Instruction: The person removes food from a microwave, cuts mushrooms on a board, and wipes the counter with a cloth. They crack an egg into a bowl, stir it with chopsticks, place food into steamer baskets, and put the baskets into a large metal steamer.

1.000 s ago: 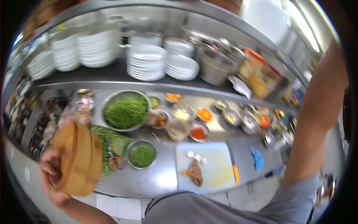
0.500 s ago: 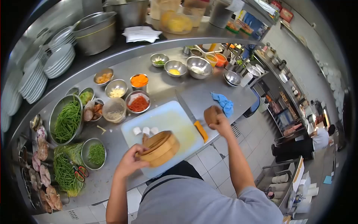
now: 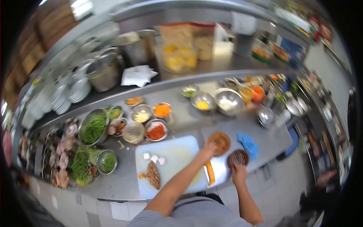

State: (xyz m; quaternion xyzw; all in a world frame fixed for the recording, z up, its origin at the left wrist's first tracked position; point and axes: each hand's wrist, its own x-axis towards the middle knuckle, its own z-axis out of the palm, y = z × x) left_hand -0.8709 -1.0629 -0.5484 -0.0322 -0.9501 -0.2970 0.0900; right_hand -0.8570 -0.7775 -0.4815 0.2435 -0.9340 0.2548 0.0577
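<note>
My left hand (image 3: 207, 150) grips the near-left rim of a round bamboo steamer basket (image 3: 221, 142), over the counter just right of the cutting board (image 3: 177, 147). In my right hand (image 3: 238, 173) is a smaller round brown steamer lid (image 3: 238, 156), held near the counter's front edge. Beside them lies a knife with an orange handle (image 3: 210, 173); its blade is largely hidden by the basket and my left hand. A brown cooked-looking piece of meat (image 3: 153, 176) rests on the board, below several small white pieces (image 3: 154, 158).
A blue cloth (image 3: 248, 146) lies right of the basket. Behind the board stand bowls of shredded carrot (image 3: 155, 131), orange pieces (image 3: 162, 110) and yellow food (image 3: 202, 105). Green beans (image 3: 93, 129) fill a bowl at left. A steel shelf (image 3: 223, 68) runs above.
My left hand has carried the steamer basket from the board rightward to the counter, uncovering the meat. My right hand still holds the lid, now lower in view. The view has shifted and blurred.
</note>
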